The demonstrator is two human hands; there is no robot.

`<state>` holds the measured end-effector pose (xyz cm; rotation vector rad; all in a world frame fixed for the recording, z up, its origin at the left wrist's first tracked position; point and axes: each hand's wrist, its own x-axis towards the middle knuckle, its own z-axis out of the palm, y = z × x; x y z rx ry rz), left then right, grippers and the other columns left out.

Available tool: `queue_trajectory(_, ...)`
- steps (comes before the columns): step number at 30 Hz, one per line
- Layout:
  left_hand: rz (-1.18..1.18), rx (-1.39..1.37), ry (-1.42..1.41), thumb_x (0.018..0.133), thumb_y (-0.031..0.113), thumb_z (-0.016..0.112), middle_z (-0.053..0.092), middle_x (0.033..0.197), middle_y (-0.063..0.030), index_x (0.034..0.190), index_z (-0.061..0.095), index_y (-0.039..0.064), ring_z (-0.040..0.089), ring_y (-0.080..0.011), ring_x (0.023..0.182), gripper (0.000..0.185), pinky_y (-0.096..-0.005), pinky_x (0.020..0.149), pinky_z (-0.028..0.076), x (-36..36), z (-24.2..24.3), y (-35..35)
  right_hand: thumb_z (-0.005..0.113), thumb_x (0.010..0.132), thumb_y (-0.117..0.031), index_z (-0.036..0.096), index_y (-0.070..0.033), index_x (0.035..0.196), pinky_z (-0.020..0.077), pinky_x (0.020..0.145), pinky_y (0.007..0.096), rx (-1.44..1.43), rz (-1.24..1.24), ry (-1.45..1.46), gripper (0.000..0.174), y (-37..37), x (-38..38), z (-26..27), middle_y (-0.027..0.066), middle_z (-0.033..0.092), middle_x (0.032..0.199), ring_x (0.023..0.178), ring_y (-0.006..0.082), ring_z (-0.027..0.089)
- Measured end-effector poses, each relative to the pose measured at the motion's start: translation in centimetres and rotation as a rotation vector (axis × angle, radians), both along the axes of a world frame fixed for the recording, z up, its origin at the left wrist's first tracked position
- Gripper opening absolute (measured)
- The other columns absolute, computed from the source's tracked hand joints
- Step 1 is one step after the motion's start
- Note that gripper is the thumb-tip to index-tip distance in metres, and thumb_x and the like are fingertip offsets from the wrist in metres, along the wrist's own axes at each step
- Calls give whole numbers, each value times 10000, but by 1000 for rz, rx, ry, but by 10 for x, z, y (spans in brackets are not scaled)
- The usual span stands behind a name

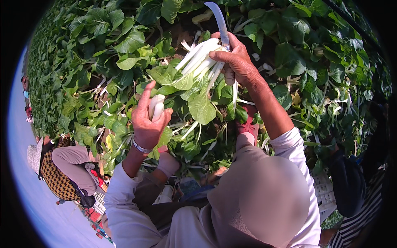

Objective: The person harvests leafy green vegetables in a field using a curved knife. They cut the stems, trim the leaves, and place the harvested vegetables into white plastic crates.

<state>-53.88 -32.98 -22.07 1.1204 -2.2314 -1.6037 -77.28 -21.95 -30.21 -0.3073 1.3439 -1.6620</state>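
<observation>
My right hand (240, 62) grips a curved harvesting knife (219, 20), its blade pointing up and away from me. The knife's worn handle (229, 76) shows below the palm. Under the thumb of that same hand lies a bunch of bok choy (197, 60), white stalks at the hand and green leaves hanging toward me. My left hand (149, 122) is curled around a short, pale bok choy base (156, 107), with the index finger pointing up. Its leaves are mostly hidden by the hand. The two hands are apart, above the plants.
Dense leafy plants (90, 59) fill the field ahead. Cut stalks and leaves (189, 133) lie near my red shoe (248, 122). A co-worker in a patterned top (59, 176) crouches at left; another person in stripes (356, 223) is at right, by a white plastic crate (324, 192).
</observation>
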Motion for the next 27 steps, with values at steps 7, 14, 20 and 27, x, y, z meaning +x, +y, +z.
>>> queue_trajectory(7, -86, 260, -16, 801, 136, 628, 594, 1144, -192, 1219, 477, -89, 632, -171, 847, 499, -236, 663, 501, -38, 27, -76, 746, 643, -170, 525, -55, 1146, 443, 754, 241, -87, 188, 171, 561, -4, 3, 10, 20, 571, 918, 814, 111, 536)
queue_trajectory(14, -214, 937, 66, 732, 155, 735, 622, 1072, -104, 1240, 472, -47, 622, -183, 940, 607, -289, 838, 493, -75, -32, -57, 750, 631, -184, 527, -55, 1191, 456, 695, 248, -137, 248, 166, 617, -12, 5, 15, 42, 588, 933, 763, 104, 542)
queue_trajectory(20, -151, 535, -71, 652, 91, 776, 651, 900, -46, 1020, 611, -20, 608, -120, 779, 419, -255, 758, 487, -69, -27, -60, 766, 673, -179, 543, -25, 1124, 420, 504, 219, -8, 260, 94, 527, -7, 3, -5, 0, 576, 750, 557, 74, 495)
queue_trajectory(27, -446, -1077, -189, 651, 114, 705, 640, 900, -181, 1060, 599, 38, 639, -320, 793, 430, -328, 730, 503, -58, -6, -90, 791, 661, -208, 567, -43, 1031, 420, 508, 215, 16, 199, 96, 463, -2, -1, -16, 1, 569, 727, 554, 70, 501)
